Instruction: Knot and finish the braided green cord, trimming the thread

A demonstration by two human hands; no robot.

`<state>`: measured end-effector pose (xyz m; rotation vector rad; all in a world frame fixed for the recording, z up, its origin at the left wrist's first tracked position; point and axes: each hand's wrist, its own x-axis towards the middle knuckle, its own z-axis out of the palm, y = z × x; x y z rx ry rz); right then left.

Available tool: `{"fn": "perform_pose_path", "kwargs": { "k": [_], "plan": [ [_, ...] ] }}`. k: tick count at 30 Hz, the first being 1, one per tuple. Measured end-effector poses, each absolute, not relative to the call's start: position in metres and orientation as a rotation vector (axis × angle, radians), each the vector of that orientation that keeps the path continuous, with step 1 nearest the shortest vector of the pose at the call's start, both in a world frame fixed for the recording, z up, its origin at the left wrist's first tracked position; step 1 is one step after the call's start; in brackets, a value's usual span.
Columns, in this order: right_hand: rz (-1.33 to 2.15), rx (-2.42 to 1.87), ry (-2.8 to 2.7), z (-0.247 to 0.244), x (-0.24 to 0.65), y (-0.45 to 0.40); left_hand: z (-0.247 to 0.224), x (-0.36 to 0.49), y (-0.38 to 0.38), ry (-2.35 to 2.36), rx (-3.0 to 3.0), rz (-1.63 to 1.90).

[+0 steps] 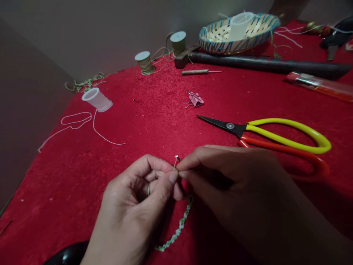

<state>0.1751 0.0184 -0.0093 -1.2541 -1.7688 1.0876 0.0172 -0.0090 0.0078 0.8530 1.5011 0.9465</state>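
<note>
My left hand [138,198] is closed, thumb and forefinger pinching a thin cord [175,163]. Against it, the fingertips of my right hand [231,180] also pinch the cord. A small shiny bead [177,157] shows at the top of the cord, just above the fingertips. Below the hands curves a strand of green and pale beads [178,232]; my left hand hides part of it, and how it joins the cord is not visible. Scissors [230,126] with yellow and red handles lie just beyond my right hand.
On the red tabletop [146,125] are a pink binder clip [195,99], an awl [195,72], a hammer [248,60] and a white spool [97,100] trailing thread. Two olive cord spools [145,64] stand farther back, near a woven basket [212,36]. A dark glossy object [67,255] sits at lower left.
</note>
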Motion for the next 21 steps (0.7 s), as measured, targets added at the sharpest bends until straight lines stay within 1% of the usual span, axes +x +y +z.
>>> {"fn": "perform_pose_path", "kwargs": {
  "k": [3,6,9,15,21],
  "plan": [
    [0.904,-1.293,-1.893,-0.011,0.174,0.017,0.009,0.016,-0.009,1.497,0.833,0.931],
    [0.89,-1.309,-1.905,-0.011,0.173,0.015,0.009,0.015,-0.009,1.497,0.835,0.928],
    [0.975,-1.318,-1.84,-0.008,0.173,0.013,0.007,0.016,-0.008,1.506,0.829,0.904],
    [1.356,-1.37,-1.578,-0.001,0.176,0.015,0.008,0.02,-0.008,1.493,0.8,0.961],
    [1.434,-1.308,-1.405,0.004,0.176,0.019,0.008,0.018,-0.01,1.541,0.811,0.906]
  ]
}}
